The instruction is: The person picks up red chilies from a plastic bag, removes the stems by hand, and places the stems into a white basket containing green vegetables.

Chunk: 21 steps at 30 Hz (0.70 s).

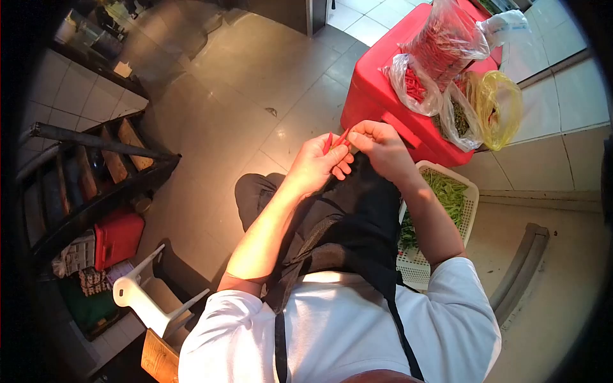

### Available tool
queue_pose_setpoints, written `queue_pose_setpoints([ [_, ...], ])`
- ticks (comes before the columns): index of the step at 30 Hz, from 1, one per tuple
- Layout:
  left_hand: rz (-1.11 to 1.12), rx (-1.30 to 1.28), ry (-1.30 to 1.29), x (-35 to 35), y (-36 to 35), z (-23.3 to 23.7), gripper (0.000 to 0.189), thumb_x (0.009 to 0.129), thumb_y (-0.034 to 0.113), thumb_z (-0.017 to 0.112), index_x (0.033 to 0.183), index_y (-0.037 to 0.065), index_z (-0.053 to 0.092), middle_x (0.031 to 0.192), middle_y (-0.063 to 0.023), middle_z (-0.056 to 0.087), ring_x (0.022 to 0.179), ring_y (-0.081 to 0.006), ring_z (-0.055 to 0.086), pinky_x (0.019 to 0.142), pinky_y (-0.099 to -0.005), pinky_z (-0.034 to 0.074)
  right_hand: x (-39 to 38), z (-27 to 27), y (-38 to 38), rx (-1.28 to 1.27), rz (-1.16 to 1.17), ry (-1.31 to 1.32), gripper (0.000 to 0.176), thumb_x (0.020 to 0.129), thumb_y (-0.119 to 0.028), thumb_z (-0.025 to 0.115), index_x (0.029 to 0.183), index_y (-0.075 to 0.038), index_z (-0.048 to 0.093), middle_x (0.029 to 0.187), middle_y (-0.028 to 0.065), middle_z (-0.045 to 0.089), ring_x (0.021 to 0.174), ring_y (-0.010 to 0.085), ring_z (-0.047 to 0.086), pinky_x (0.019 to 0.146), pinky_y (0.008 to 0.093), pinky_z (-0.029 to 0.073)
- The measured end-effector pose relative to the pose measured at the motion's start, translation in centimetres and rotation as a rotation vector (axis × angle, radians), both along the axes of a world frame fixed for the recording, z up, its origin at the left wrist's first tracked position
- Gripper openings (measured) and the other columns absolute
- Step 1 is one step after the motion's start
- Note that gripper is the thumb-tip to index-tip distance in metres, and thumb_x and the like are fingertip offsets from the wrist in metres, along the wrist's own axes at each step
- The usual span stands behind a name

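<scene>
Right now the left hand [313, 167] has its fingers curled around red chilies [329, 143], above the person's lap. The right hand [381, 150] meets it there, thumb and fingers drawn narrow in a pinch at the upper end of one chili (how many lie in the left palm, one cannot tell). Beyond the right hand stands a red box [367, 89], bearing a large clear bag [447, 39] of red contents, smaller open bags and a yellow bag [503, 110]. Beside the person's right arm, a white basket [472, 203] holds green leaves [448, 196].
</scene>
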<state>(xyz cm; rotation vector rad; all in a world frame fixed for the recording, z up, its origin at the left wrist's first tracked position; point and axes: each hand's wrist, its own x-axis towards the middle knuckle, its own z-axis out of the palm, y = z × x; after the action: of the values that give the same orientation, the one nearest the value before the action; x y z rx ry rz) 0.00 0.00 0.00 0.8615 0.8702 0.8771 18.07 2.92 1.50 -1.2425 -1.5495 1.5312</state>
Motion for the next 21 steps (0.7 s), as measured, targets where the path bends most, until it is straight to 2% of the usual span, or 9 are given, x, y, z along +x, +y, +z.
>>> queue_pose_setpoints([
  [2, -0.007, -0.050, -0.085, 0.0, -0.2, 0.5, 0.022, 0.098, 0.022, 0.055, 0.101, 0.000, 0.056, 0.083, -0.0067, 0.063, 0.065, -0.0129, 0.061, 0.059, -0.0237, 0.050, 0.3, -1.3, 0.3, -0.304, 0.013, 0.404, 0.022, 0.096, -0.023, 0.054, 0.093, -0.003, 0.061, 0.073, 0.0003, 0.060, 0.063, 0.0080, 0.055, 0.058, 0.0211, 0.041],
  [5, -0.051, -0.056, -0.221, 0.1, -0.2, -1.1, 0.022, 0.099, 0.022, 0.053, 0.100, 0.000, 0.056, 0.082, -0.0065, 0.063, 0.064, -0.0117, 0.061, 0.058, -0.0225, 0.050, -0.4, -1.6, -0.5, -0.361, -0.017, 0.518, 0.020, 0.095, -0.024, 0.056, 0.089, -0.006, 0.061, 0.070, -0.0042, 0.055, 0.059, 0.0040, 0.042, 0.056, 0.0196, 0.033],
  [8, -0.073, -0.066, -0.190, -0.3, 0.0, -1.2, 0.023, 0.100, 0.022, 0.051, 0.100, 0.000, 0.057, 0.082, -0.0070, 0.064, 0.062, -0.0115, 0.061, 0.058, -0.0214, 0.049, -0.7, -2.5, -0.5, -0.302, -0.016, 0.480, 0.020, 0.095, -0.023, 0.055, 0.089, -0.005, 0.061, 0.070, -0.0039, 0.055, 0.060, 0.0046, 0.045, 0.057, 0.0197, 0.036],
  [11, -0.182, -0.217, -0.374, -1.2, 0.4, -1.4, 0.024, 0.100, 0.024, 0.049, 0.101, 0.002, 0.058, 0.085, -0.0071, 0.065, 0.065, -0.0126, 0.063, 0.058, -0.0240, 0.052, -0.5, -1.9, -0.8, -0.422, 0.005, 0.571, 0.017, 0.095, -0.022, 0.055, 0.089, -0.007, 0.059, 0.074, -0.0019, 0.058, 0.063, 0.0056, 0.048, 0.060, 0.0200, 0.039],
  [14, -0.112, -0.364, -0.827, -1.2, 0.6, -3.1, 0.024, 0.101, 0.025, 0.047, 0.103, 0.005, 0.059, 0.099, -0.0106, 0.067, 0.087, -0.0201, 0.068, 0.074, -0.0328, 0.056, -0.4, -2.3, -0.8, -0.316, -0.136, 0.597, 0.017, 0.097, -0.021, 0.054, 0.090, -0.006, 0.058, 0.082, 0.0010, 0.061, 0.066, 0.0064, 0.051, 0.061, 0.0203, 0.041],
  [17, 0.181, -0.342, -0.898, -0.4, 0.5, -2.0, 0.025, 0.100, 0.027, 0.046, 0.104, 0.008, 0.061, 0.117, -0.0142, 0.063, 0.112, -0.0295, 0.061, 0.094, -0.0449, 0.051, -0.8, -1.1, -0.8, 0.002, -0.334, 0.363, 0.017, 0.097, -0.019, 0.052, 0.093, -0.004, 0.057, 0.090, 0.0041, 0.062, 0.069, 0.0075, 0.052, 0.062, 0.0207, 0.043],
  [18, 0.203, -0.321, -0.992, -0.4, 0.8, -2.4, 0.026, 0.101, 0.028, 0.044, 0.104, 0.009, 0.061, 0.128, -0.0162, 0.057, 0.126, -0.0360, 0.049, 0.103, -0.0519, 0.042, -0.9, -0.9, -1.1, 0.141, -0.336, 0.275, 0.014, 0.096, -0.014, 0.054, 0.093, -0.001, 0.057, 0.084, 0.0044, 0.063, 0.068, 0.0071, 0.054, 0.062, 0.0219, 0.044],
  [21, 0.237, -0.254, -1.046, -0.1, 1.0, -3.2, 0.026, 0.101, 0.029, 0.043, 0.105, 0.010, 0.060, 0.133, -0.0162, 0.053, 0.130, -0.0361, 0.045, 0.106, -0.0516, 0.039, -1.9, -2.2, -3.1, 0.220, -0.287, 0.068, 0.008, 0.092, -0.008, 0.058, 0.092, -0.001, 0.057, 0.077, 0.0050, 0.064, 0.067, 0.0066, 0.056, 0.060, 0.0234, 0.045],
])
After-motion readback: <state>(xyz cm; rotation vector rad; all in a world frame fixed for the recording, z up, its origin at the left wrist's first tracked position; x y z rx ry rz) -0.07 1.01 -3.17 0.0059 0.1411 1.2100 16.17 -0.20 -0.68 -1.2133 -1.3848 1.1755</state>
